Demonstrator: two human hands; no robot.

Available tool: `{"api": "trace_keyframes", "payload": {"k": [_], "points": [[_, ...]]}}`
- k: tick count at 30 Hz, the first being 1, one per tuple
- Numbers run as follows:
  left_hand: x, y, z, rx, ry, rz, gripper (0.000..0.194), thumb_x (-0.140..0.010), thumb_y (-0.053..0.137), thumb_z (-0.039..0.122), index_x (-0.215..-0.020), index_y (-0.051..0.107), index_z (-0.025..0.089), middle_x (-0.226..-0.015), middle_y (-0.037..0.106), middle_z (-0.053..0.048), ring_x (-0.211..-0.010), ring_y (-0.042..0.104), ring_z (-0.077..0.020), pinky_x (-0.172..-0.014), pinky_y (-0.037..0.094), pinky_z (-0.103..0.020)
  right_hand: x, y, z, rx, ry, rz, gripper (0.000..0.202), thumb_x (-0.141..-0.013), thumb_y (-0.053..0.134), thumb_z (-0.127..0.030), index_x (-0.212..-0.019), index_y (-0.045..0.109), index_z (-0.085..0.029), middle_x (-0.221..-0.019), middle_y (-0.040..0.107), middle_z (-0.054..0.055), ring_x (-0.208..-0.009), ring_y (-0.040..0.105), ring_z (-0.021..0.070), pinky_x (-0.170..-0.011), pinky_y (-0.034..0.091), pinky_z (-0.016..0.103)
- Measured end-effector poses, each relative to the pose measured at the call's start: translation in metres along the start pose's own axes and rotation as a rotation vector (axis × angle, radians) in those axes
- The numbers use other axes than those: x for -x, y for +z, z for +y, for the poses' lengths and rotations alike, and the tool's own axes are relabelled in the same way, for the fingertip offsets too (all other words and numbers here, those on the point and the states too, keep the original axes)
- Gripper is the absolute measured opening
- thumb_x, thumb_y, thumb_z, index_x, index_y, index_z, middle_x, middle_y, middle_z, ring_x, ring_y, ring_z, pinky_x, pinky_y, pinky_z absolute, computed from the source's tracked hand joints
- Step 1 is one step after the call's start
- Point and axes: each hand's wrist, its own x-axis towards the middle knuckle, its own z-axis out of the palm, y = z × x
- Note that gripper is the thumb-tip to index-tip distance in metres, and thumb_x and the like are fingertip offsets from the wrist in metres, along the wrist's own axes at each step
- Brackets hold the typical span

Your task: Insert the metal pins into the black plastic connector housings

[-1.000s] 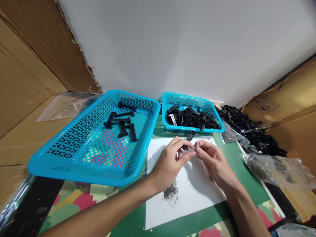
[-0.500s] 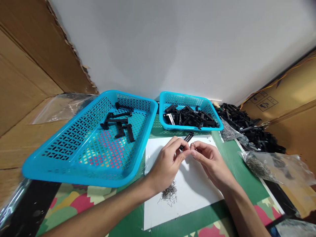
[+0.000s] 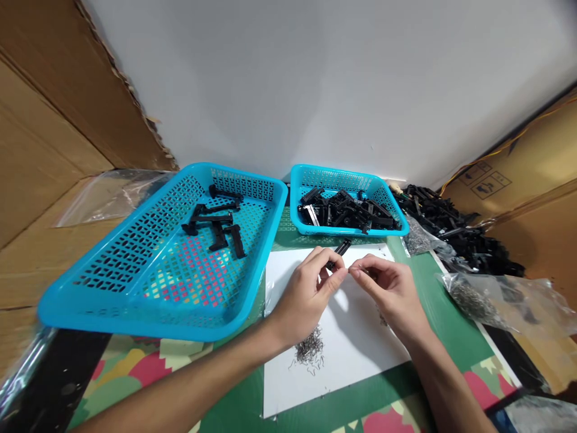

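Over a white sheet (image 3: 288,391), my left hand (image 3: 311,294) and my right hand (image 3: 390,291) meet fingertip to fingertip. Both are closed in a pinch. Whatever lies between the fingertips is too small to name. Just beyond my left fingers a slim black plastic part (image 3: 343,246) sticks out, its near end hidden by them; I cannot tell whether it is held or lies on the sheet. Below my left wrist is a small heap of thin bent metal wires (image 3: 309,347). A few more small wire pieces (image 3: 382,317) show beside my right hand.
A large blue basket (image 3: 135,328) on the left holds several black parts (image 3: 219,225). Behind the sheet, a smaller blue basket (image 3: 356,171) is filled with similar parts. To the right lie a pile of black parts (image 3: 478,240) and a plastic bag of small metal pieces (image 3: 473,300).
My right hand has turned slightly and its fingertips have come more tightly together near my left ones. The left hand has barely moved. Small wires now show beside the right hand.
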Motion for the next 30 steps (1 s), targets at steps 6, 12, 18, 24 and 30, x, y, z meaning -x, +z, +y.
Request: {"api": "trace_keyframes", "payload": {"k": [6,12,18,24,30], "points": [[0.001,0.001,-0.005,-0.059,0.006,-0.052,0.036,-0.110,0.050,0.035,-0.144,0.058,0.027,-0.123,0.071,-0.006,-0.113,0.065,-0.0241,-0.096,0.048,-0.034,-0.001,-0.017,0.009,0.180,-0.018,0.142,0.019,-0.090,0.075,-0.038,-0.088,0.077,-0.019,-0.085,0.074,0.006,-0.074,0.063,0.0187,-0.067,0.048,0.031],[0.002,0.003,-0.008,-0.222,-0.037,-0.184,0.035,-0.106,0.059,0.038,-0.136,0.069,0.025,-0.114,0.079,-0.007,-0.094,0.072,-0.0249,-0.081,0.052,-0.034,-0.004,-0.032,0.011,0.368,0.071,0.113,0.024,-0.088,0.072,-0.040,-0.084,0.076,-0.016,-0.076,0.072,0.005,-0.066,0.060,0.0177,-0.060,0.044,0.029],[0.001,0.004,-0.007,-0.285,0.059,-0.144,0.026,-0.104,0.063,0.039,-0.119,0.079,0.023,-0.097,0.080,-0.006,-0.095,0.070,-0.0256,-0.086,0.052,-0.036,-0.004,-0.029,0.009,0.435,0.132,-0.018,0.024,-0.087,0.070,-0.039,-0.078,0.075,-0.018,-0.073,0.072,0.005,-0.066,0.063,0.0184,-0.059,0.045,0.028],[0.002,0.005,-0.010,-0.289,0.050,-0.151,0.027,-0.103,0.065,0.039,-0.122,0.079,0.025,-0.094,0.078,-0.006,-0.084,0.069,-0.0241,-0.079,0.050,-0.035,-0.003,-0.025,0.012,0.501,0.111,-0.010,0.025,-0.088,0.070,-0.041,-0.080,0.074,-0.018,-0.069,0.069,0.004,-0.062,0.057,0.0171,-0.057,0.040,0.028],[0.002,0.006,-0.009,-0.295,0.019,-0.151,0.030,-0.103,0.065,0.039,-0.123,0.079,0.023,-0.085,0.074,-0.005,-0.074,0.066,-0.0230,-0.075,0.049,-0.034,-0.002,-0.020,0.011,0.573,0.050,0.023,0.024,-0.090,0.067,-0.041,-0.079,0.071,-0.019,-0.065,0.064,0.002,-0.059,0.051,0.0166,-0.055,0.034,0.029]]}}
